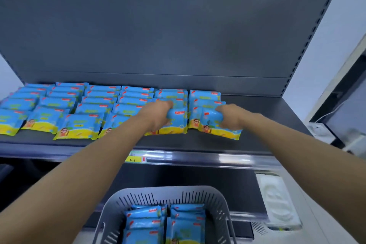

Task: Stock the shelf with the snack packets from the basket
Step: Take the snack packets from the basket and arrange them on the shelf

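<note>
Two blue-and-yellow plastic snack packets are gripped at once: one is clutched by the left hand, fingers curled over its top edge, and the other is squeezed by the right hand from its right end. Both are held low over the dark grey metal shelf, long axis running left to right, yellow edge toward the person; the right-hand one is tilted slightly. Just beyond each hand a short column of matching packets is seen, so release is judged to be wanted at the front of those two columns. Left of the left hand, four fuller overlapping columns are laid out; right of the right hand, bare shelf is seen. Below, between the forearms, a pale grey slotted plastic basket is placed, with two stacks of packets inside.
</note>
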Available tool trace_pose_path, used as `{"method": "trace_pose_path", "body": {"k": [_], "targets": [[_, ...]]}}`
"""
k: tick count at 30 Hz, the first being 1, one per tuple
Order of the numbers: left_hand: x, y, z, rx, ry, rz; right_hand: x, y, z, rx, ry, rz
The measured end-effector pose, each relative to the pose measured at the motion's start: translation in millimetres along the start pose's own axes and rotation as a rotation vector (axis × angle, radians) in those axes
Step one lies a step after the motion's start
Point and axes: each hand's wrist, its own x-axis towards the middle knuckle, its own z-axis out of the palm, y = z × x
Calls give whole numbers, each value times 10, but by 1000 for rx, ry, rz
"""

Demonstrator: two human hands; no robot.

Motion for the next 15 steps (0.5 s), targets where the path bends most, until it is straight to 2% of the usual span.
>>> {"method": "trace_pose_path", "body": {"k": [4,8,15], "targets": [[261,-22,170,5,-70,1,180,12,38,-2,-58,-23],[442,-45,304,71,-50,12,277,0,95,-49,-34,-11],[462,-94,422,100,48,9,265,-92,160,-126,149,24]]}}
